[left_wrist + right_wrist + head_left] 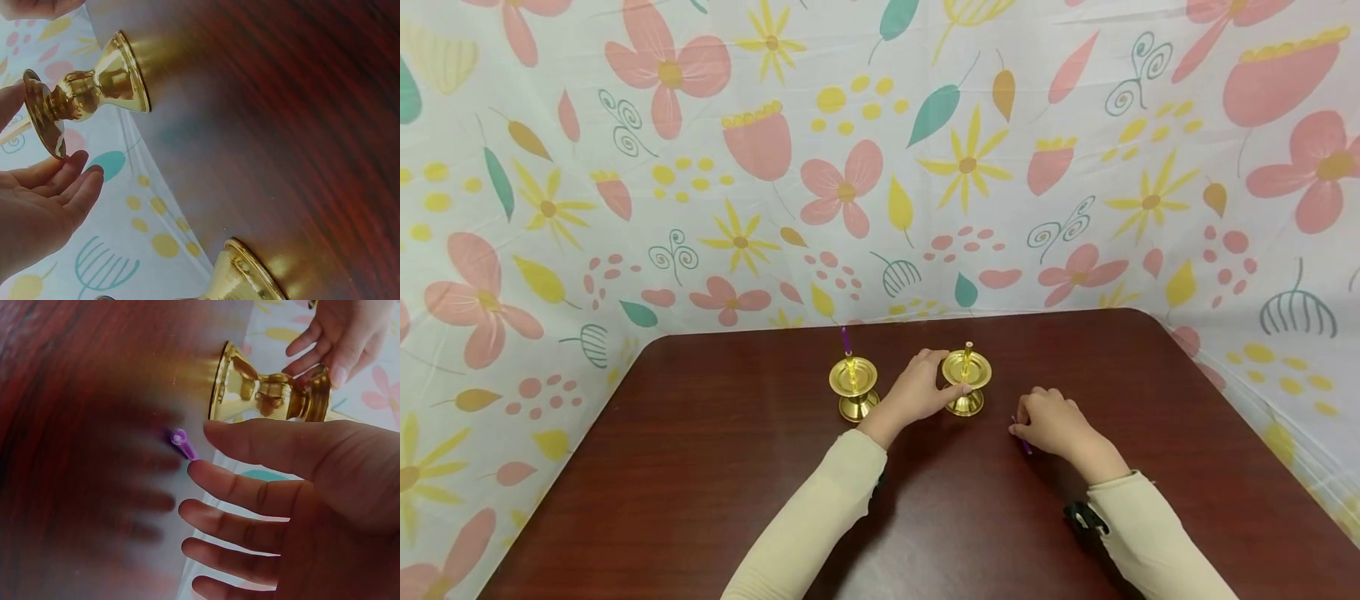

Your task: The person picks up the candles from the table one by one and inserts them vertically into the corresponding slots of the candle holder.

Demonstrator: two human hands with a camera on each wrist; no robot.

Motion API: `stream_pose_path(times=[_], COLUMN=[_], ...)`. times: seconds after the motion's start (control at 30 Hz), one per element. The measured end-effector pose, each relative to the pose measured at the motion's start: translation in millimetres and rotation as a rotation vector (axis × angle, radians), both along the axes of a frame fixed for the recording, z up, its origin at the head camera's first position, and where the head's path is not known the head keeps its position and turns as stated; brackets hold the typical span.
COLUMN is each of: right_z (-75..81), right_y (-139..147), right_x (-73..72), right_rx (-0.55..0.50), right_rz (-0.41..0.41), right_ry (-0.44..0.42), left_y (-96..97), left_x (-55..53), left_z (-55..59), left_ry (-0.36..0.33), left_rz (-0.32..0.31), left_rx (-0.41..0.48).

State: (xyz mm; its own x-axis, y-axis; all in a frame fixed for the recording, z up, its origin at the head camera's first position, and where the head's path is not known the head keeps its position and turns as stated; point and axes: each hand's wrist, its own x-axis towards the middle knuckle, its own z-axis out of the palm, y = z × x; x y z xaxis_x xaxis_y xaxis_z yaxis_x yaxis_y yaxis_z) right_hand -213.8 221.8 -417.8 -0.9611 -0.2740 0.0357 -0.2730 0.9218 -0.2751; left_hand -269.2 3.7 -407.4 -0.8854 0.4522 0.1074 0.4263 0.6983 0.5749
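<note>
Two brass candle holders stand on the table. My left hand (917,387) grips the right-hand candle holder (967,383) by its dish, thumb at one side of the rim and fingers at the other. A bare wick tube rises from that dish. The left-hand candle holder (853,387) carries an upright purple candle (846,342). A second purple candle (186,445) lies on the tabletop. Over it reaches my right hand (1054,423), index fingertip right at the candle and thumb spread apart from it in the right wrist view.
The dark reddish-brown table (700,467) has rounded far corners. Behind it hangs a white cloth (865,167) printed with flowers and leaves. A black strap (1086,517) sits at the right sleeve's cuff.
</note>
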Motion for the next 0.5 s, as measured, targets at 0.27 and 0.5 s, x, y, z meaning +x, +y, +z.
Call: stream_pose_path(times=[0.27, 0.5], right_z=[-2.9, -5.5], right_y=[-0.2, -0.5], right_x=[-0.1, -0.8], right_rx=[0.004, 0.004], right_rz=[0.001, 0.019], right_ry=[0.023, 0.068], left_y=[0.0, 0.6], left_x=[1.5, 0.1], left_z=[1.1, -0.4], left_ry=[-0.009, -0.010], left_rz=[-0.001, -0.001], left_rx=[0.010, 0.010])
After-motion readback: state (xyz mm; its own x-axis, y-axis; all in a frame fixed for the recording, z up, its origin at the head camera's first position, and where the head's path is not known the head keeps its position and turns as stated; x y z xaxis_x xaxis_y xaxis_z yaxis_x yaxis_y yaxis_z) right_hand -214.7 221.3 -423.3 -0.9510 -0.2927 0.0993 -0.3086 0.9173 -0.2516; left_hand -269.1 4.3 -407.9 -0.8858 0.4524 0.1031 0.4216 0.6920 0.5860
